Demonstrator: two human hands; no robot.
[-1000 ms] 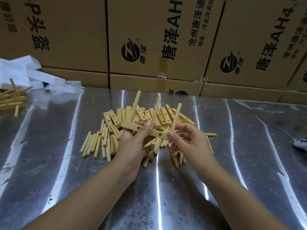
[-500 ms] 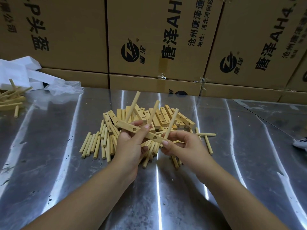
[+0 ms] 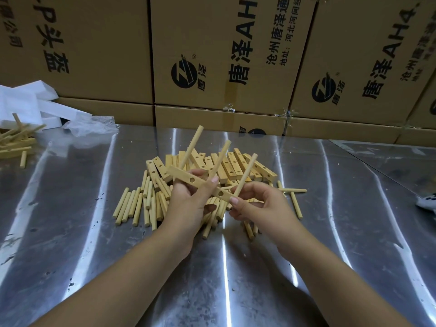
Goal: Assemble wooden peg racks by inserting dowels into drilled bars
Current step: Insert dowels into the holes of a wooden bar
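Cardboard boxes back the metal bench, where spare bars and loose dowels lie heaped. Above them the left hand grips a drilled bar bearing two dowels. The right hand pinches a third dowel at the bar's right end.

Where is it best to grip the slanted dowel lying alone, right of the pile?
Pinch the slanted dowel at its middle or lower half, coming from above with thumb and finger on its two long sides. It lies flat on the metal table, which is bare on both sides there, while its upper end lies close to another dowel.
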